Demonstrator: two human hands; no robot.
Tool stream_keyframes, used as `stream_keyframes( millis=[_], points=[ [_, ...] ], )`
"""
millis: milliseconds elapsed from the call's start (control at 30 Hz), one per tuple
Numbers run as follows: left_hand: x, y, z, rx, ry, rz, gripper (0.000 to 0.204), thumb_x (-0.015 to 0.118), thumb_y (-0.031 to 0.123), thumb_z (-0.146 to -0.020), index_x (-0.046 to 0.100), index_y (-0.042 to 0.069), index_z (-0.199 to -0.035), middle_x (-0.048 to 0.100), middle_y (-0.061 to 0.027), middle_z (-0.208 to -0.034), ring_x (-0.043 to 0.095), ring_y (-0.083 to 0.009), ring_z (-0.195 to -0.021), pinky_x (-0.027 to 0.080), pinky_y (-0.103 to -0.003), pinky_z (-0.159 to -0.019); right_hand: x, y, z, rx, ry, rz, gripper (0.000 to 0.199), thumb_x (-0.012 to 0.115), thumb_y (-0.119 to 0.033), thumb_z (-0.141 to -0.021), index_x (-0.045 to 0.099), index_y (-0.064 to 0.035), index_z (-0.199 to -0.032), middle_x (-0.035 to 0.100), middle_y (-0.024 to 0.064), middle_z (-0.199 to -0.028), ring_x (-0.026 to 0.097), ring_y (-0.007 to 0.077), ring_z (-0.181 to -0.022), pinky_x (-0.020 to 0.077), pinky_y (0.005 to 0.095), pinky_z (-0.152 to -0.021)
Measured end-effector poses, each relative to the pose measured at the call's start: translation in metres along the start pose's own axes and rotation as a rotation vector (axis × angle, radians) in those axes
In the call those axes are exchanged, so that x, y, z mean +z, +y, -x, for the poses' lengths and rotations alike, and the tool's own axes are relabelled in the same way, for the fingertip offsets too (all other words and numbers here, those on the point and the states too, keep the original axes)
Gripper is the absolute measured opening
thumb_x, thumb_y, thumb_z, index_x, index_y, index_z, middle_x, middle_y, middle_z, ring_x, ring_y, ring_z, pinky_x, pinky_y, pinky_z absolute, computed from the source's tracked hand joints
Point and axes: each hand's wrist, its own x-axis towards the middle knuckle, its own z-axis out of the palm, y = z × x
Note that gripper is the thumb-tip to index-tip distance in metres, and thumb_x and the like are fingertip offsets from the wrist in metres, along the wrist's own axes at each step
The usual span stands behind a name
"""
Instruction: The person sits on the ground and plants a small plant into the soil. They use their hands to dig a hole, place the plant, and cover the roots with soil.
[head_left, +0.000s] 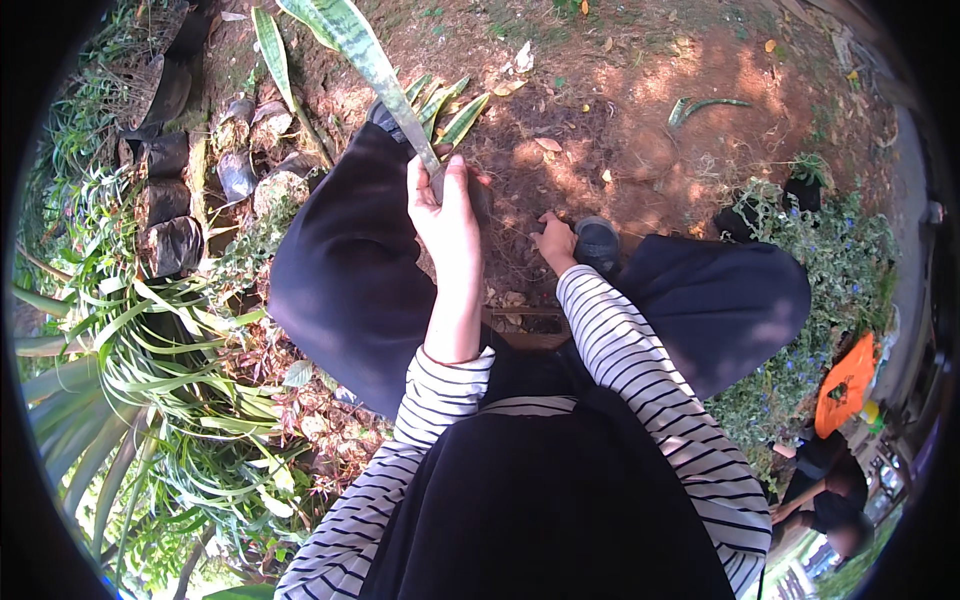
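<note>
Green sword-shaped leaf [375, 70] | left hand [447, 215] clasps base | right hand [555, 240] curled on crumbly soil [600, 120]

You are squatting on bare reddish-brown soil [640, 90] that fills the upper part of the frame (patchy with sunlight). Dry leaves [548, 144] are scattered over it, and a cut green leaf [705, 105] lies at upper right. Black nursery bags [175, 245] stand at upper left.
</note>
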Motion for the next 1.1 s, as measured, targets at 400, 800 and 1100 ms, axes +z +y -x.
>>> stream_keyframes(
  millis=[400,800,1100],
  points=[
    [0.005,0.0,0.006,0.01,-0.045,0.109,0.015,0.053,0.004,-0.088,0.05,0.001,-0.102,0.055,-0.005,-0.074,0.054,-0.0086,-0.063,0.047,-0.022,-0.059,0.007,0.046,-0.031,-0.095,0.116,-0.491,0.038,0.074,-0.026,-0.072,0.061,-0.014,-0.106,0.064,0.0048,-0.091,0.06,0.0192,-0.086,0.0452,0.0328,-0.078],
    [-0.003,0.004,0.004,0.033,-0.004,0.039,0.013,0.05,0.01,-0.088,0.051,0.004,-0.099,0.056,-0.0051,-0.072,0.056,-0.0123,-0.062,0.045,-0.022,-0.056,-0.004,0.026,-0.021,0.203,-0.309,-1.219,0.048,0.067,-0.027,-0.08,0.049,-0.0113,-0.122,0.053,0.0046,-0.118,0.051,0.0231,-0.104,0.0415,0.0377,-0.088],
    [-0.003,-0.006,0.002,0.014,-0.019,0.086,0.015,0.053,0.005,-0.088,0.05,0.0,-0.101,0.054,-0.0047,-0.074,0.054,-0.0085,-0.065,0.049,-0.023,-0.06,0.022,0.021,-0.012,-0.15,-0.111,-0.185,0.036,0.07,-0.023,-0.074,0.061,-0.0119,-0.107,0.063,0.0137,-0.097,0.06,0.0282,-0.095,0.0468,0.0358,-0.082]
  ],
)
